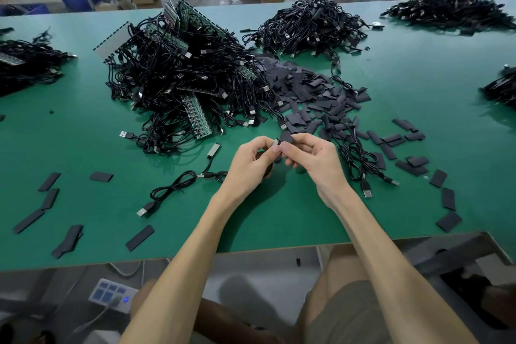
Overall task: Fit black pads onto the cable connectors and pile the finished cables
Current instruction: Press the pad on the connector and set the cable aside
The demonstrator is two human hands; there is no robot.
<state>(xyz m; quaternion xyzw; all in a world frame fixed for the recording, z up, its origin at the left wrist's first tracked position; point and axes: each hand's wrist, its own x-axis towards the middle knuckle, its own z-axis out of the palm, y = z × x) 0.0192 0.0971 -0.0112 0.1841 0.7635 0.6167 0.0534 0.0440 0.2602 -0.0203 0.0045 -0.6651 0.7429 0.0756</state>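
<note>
Above the green table (279, 218), my left hand (251, 159) pinches a small grey cable connector (276, 142) between thumb and fingers. My right hand (312, 153) pinches a black pad (286, 137) right against that connector. The cable itself is mostly hidden behind my left hand. A big heap of black cables with green circuit strips (181, 75) lies at centre left. A spread of loose black pads (312, 95) lies to its right. Another black cable pile (310, 28) sits further back.
One loose cable (173, 190) lies left of my hands, another (360, 165) to the right. Stray pads are scattered at the front left (67, 240) and front right (448, 198). More cable piles sit at the far right (449, 11) and far left (25, 64). The table's front edge runs just below my forearms.
</note>
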